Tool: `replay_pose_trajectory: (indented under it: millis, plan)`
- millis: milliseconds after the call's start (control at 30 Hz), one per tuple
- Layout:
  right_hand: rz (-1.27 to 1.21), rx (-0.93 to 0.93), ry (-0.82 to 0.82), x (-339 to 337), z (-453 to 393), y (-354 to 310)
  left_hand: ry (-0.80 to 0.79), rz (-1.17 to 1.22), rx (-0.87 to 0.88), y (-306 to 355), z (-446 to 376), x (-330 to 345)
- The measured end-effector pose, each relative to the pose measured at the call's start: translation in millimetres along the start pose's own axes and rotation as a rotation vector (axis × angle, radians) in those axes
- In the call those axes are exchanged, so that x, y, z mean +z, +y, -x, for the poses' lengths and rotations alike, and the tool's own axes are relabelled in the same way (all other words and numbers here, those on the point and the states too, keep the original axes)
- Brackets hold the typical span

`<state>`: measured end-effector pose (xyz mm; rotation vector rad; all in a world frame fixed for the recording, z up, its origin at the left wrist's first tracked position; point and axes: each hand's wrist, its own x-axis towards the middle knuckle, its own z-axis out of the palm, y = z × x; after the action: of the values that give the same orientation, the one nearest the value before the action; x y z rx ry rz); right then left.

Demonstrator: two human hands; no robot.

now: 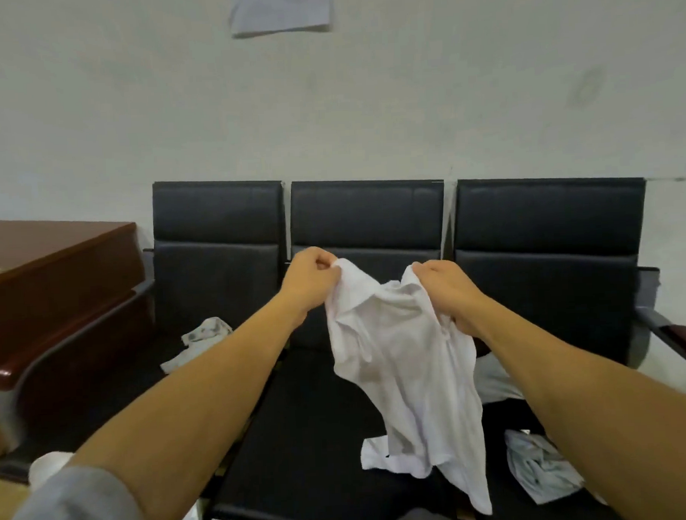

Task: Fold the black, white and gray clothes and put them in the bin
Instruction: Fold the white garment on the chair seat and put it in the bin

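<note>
White shirt (401,359): collared garment held up in the air over the middle seat of a row of black chairs; the collar sits at the top between the two hands, and the body hangs down crumpled, its lower end trailing toward the front edge of the seat.
Left hand (309,283): raised at the shirt's upper left corner; fingers (326,265) curled and pinching the fabric edge near the collar.
Right hand (449,290): raised at the shirt's upper right side; fingers curled round a bunch of cloth at the shoulder, gripping it.
Forearms: both bare and stretched forward from the lower corners of the view; a gray sleeve (69,507) covers the left upper arm.
Black chairs (367,215): three joined padded seats with tall backs, set against the wall; dark armrests with reddish wooden caps at either end.
Patterned white cloth (197,341): lies crumpled on the left seat, well apart from the held shirt.
Pale crumpled garment (539,471): lies on the right seat near its front edge, just beside the right forearm.
Second white garment (496,379): partly hidden behind the right forearm on the right seat; its form cannot be told.
Wooden tabletop (46,249): reddish-brown, at the left edge beside the chairs.
Wall (366,101): pale and scuffed, with a sheet of paper (279,9) fixed at the top.
Bin: cannot be told from this view.
</note>
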<state>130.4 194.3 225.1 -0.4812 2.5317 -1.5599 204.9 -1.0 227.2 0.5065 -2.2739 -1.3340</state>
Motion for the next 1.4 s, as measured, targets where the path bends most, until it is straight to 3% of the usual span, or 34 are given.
replay_pose_trajectory:
  millis: [167,333,600,700,800,933,1100,1300,1400]
  plan:
    - [0.191,-0.074,-0.177,1,-3,-16,-0.501,-0.165,0.256,-16,32,37]
    - [0.339,-0.219,-0.258,-6,-3,-8,-0.334,-0.149,0.224,-41,35,81]
    - [0.619,-0.046,-0.296,-47,-10,40,-0.274,0.012,0.106,-32,28,80]
    - [0.617,-0.086,-0.315,-34,-13,47,-0.262,-0.012,0.117,-23,27,84]
    - [0.508,-0.213,-0.291,-12,-17,49,-0.31,-0.078,0.184,-20,18,82]
    - [0.582,-0.286,-0.204,4,-22,44,-0.349,-0.117,0.268,-21,2,70]
    - [0.76,-0.285,-0.042,14,-24,35,-0.427,-0.211,0.328,-38,-16,51]
    - [0.925,-0.22,-0.018,17,-23,29,-0.654,-0.578,0.348,-74,-36,11]
    - [0.954,-0.195,0.011,17,-24,30,-0.679,-0.673,0.297,-94,-41,-9]
